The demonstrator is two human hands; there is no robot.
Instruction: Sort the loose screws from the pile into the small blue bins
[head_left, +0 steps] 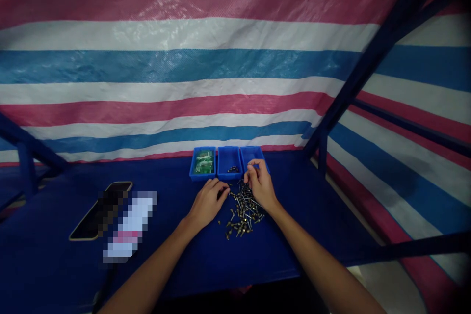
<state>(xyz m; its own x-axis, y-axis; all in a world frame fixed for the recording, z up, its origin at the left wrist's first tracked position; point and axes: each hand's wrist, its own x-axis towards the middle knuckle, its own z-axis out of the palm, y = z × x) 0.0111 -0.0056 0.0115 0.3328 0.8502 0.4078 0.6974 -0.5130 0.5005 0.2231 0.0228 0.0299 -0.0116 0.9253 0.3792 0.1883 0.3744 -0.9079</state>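
Note:
A pile of small metal screw-like parts lies on the blue table. My left hand rests at the pile's left edge, fingers curled with thumb and index nearly together; what they hold, if anything, is too small to name. Over the pile's far end, in front of the right bin, my right hand has its thumb and fingers pinched together; anything between them cannot be made out. The middle blue bin holds a few metal parts. In the left blue bin are green-and-clear packets.
On the left of the table lie a dark phone and a blurred-out white and pink item. Dark blue frame bars rise at both sides. A striped sheet hangs behind the bins.

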